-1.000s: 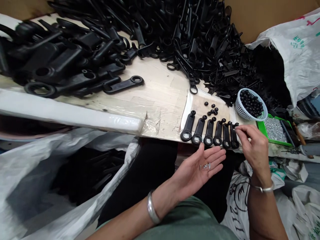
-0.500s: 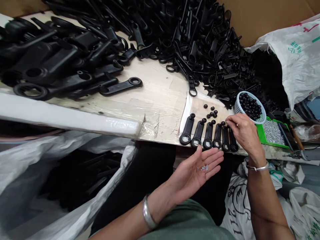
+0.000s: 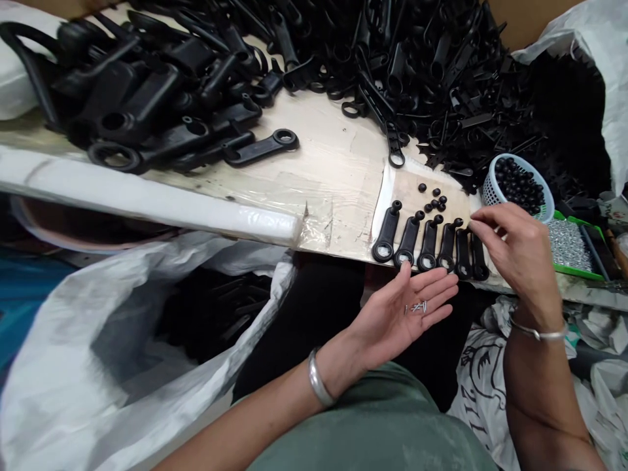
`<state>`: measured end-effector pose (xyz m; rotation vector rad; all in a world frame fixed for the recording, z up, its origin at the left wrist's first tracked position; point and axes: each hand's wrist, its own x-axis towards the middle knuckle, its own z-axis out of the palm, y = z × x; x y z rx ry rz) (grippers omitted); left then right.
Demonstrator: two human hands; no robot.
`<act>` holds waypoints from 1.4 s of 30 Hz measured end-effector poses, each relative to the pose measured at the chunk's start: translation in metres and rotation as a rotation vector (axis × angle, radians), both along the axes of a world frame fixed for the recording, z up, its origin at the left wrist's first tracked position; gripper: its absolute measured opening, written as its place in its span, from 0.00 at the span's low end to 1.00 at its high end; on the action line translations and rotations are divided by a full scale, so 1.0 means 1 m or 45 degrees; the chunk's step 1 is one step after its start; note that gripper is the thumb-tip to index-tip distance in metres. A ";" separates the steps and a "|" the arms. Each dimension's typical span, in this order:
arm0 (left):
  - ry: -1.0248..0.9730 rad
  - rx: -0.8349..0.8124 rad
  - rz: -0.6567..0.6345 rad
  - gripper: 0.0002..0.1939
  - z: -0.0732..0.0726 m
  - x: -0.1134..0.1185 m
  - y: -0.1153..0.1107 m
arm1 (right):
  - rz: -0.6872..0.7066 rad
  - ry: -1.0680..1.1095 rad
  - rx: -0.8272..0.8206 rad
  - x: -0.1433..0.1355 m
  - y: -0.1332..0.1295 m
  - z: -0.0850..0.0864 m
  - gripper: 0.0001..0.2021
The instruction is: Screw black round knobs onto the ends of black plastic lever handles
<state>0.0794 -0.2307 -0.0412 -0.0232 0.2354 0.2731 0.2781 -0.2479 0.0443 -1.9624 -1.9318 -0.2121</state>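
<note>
In the head view, below and right of the frame's centre, the left hand [image 3: 392, 320] is opened flat, palm up, carrying several small metal pins [image 3: 418, 307]. At right, the right hand [image 3: 524, 252] has its grip nearly pinched beside six black handles [image 3: 429, 241], lined right of centre on the tabletop [image 3: 338, 157]; whether it holds something, I cannot tell.

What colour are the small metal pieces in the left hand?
The small metal pieces on the open left hand are silvery, best seen in the head view.
</note>
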 end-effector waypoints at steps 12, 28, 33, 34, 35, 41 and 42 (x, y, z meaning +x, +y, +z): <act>0.074 0.025 0.030 0.34 0.008 0.002 -0.002 | 0.289 0.159 -0.110 -0.064 -0.070 -0.035 0.10; -0.078 -0.018 0.095 0.30 0.000 -0.003 0.001 | 0.381 0.315 -0.162 -0.055 -0.052 -0.022 0.13; -0.109 -0.051 0.085 0.30 -0.002 -0.005 0.005 | 0.278 0.353 -0.053 -0.044 -0.043 -0.013 0.14; -0.109 -0.050 0.074 0.30 -0.002 -0.005 0.005 | 0.220 0.325 -0.010 -0.039 -0.037 -0.011 0.12; -0.105 -0.049 0.063 0.30 -0.002 -0.005 0.005 | 0.160 0.285 0.041 -0.035 -0.030 -0.010 0.10; -0.092 -0.039 0.052 0.29 -0.001 -0.007 0.006 | 0.045 0.127 0.181 -0.013 0.018 -0.020 0.08; -0.095 -0.037 0.063 0.29 -0.001 -0.008 0.007 | 0.051 0.116 0.164 -0.012 0.023 -0.023 0.08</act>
